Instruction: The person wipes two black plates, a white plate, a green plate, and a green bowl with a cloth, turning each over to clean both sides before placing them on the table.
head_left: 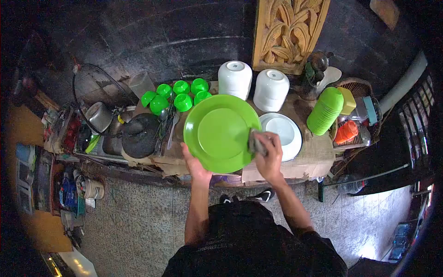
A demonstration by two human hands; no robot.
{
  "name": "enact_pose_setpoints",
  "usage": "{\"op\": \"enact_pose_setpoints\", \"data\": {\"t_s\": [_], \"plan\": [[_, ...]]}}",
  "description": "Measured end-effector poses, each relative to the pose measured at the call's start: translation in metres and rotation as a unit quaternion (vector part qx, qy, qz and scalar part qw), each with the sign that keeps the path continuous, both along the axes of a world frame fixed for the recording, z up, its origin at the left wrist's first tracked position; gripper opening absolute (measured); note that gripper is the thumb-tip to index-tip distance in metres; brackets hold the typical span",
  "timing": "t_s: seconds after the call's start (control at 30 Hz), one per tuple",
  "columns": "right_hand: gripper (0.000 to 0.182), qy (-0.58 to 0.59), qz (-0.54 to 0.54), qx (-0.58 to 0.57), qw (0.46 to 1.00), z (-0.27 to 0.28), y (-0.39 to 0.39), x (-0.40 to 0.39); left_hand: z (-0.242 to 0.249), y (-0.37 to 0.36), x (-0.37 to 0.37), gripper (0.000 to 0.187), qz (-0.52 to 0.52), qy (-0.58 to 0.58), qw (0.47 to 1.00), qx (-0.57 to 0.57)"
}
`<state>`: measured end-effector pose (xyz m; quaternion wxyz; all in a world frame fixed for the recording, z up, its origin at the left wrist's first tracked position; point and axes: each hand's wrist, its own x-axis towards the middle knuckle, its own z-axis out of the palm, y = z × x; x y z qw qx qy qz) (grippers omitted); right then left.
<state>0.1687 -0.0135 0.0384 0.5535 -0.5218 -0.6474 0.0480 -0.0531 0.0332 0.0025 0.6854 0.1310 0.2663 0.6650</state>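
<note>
A large green plate (223, 134) is held up in front of me, its inner face towards the camera. My left hand (196, 167) grips its lower left rim, thumb on the front and the other fingers mostly hidden behind. At the right rim, my right hand (269, 154) presses a crumpled grey cloth (256, 143) against the plate. Partly behind the right hand, a white plate (292, 144) lies on the counter with a white bowl or smaller dish in it. Several bright green cups (182, 102) stand upside down beyond the green plate.
Two white bowl stacks (235, 79) stand upturned at the back. A leaning stack of green cups (325, 111) is at the right, beside a basket (373, 99) holding an orange cup (346, 132). Cutlery (174, 129) and a dark round lid (140, 138) lie left, near the sink (112, 144).
</note>
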Motion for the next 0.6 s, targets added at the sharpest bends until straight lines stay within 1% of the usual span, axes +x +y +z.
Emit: {"op": "enact_pose_setpoints", "data": {"t_s": [0.03,0.07,0.13,0.17,0.23,0.27,0.3,0.37,0.4,0.47,0.5,0.57,0.6], "plan": [[0.054,0.000,0.000,0.000,1.000,0.005,0.007,0.004,-0.001,0.000,0.000,0.072,-0.017,-0.012,1.000,-0.001],[0.053,-0.001,-0.022,-0.011,1.000,0.009,0.014,0.009,-0.001,-0.002,0.001,0.072,-0.017,-0.012,1.000,0.000],[0.050,0.014,-0.056,-0.028,0.998,0.017,0.030,0.015,0.007,-0.008,0.009,0.072,-0.034,0.020,0.999,0.000],[0.050,0.014,-0.057,-0.028,0.998,0.024,0.036,0.015,0.005,-0.010,0.013,0.072,-0.035,0.020,0.999,-0.001],[0.047,0.019,-0.049,-0.052,0.997,0.040,0.046,0.010,0.000,-0.013,0.021,0.073,-0.047,0.065,0.997,-0.012],[0.045,0.007,-0.036,-0.064,0.997,0.044,0.050,0.006,0.000,-0.015,0.024,0.073,-0.055,0.066,0.996,0.024],[0.045,0.008,-0.037,-0.063,0.997,0.048,0.049,0.000,-0.002,-0.016,0.024,0.073,-0.056,0.067,0.996,0.024],[0.044,-0.051,-0.003,-0.054,0.997,0.056,0.050,-0.018,-0.010,-0.015,0.024,0.070,-0.091,0.139,0.985,0.038],[0.044,-0.051,-0.002,-0.055,0.997,0.056,0.049,-0.027,-0.013,-0.016,0.025,0.070,-0.090,0.139,0.985,0.037],[0.046,-0.118,0.042,-0.033,0.992,0.054,0.043,-0.043,-0.016,-0.017,0.028,0.070,-0.085,0.136,0.987,0.018],[0.046,-0.117,0.043,-0.032,0.992,0.051,0.040,-0.051,-0.015,-0.017,0.028,0.070,-0.084,0.136,0.987,0.018],[0.047,-0.154,0.107,-0.023,0.982,0.043,0.029,-0.063,-0.010,-0.017,0.027,0.068,-0.052,0.083,0.995,0.014],[0.047,-0.154,0.109,-0.023,0.982,0.039,0.023,-0.065,-0.006,-0.017,0.025,0.068,-0.049,0.083,0.995,0.014]]}}
